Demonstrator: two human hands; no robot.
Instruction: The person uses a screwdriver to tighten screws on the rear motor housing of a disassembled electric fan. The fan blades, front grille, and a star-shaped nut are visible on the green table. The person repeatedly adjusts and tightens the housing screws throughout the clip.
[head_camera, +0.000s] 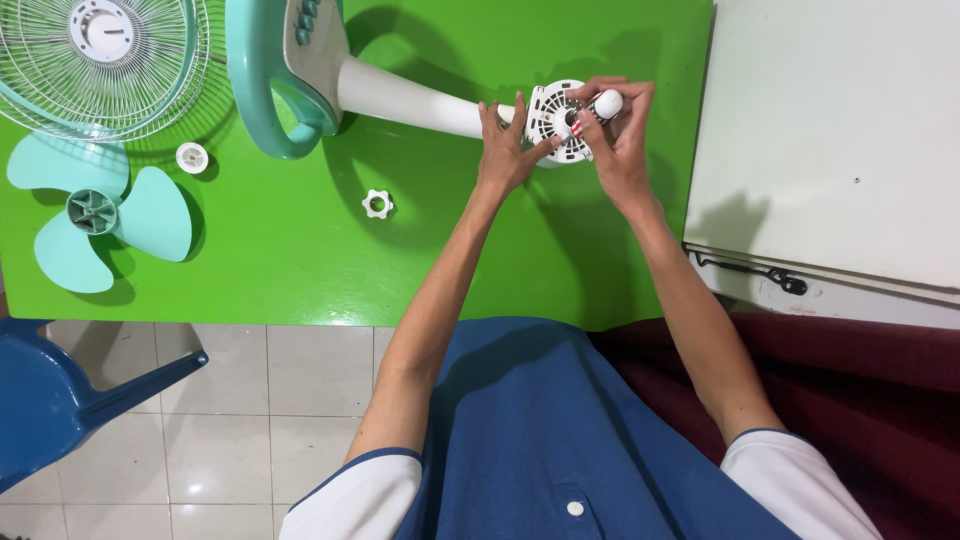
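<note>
A bright green table (300, 270) fills the view, its near edge over pale floor tiles (290, 390), a blue chair (50, 400) at left. The left hand (505, 150), fingers spread, steadies the white motor housing (555, 120) near the far right edge; the right hand (620, 130) pinches a white-handled screwdriver (605, 103) against it. Fan blade (95, 215) and grille (100, 60) lie far left.
</note>
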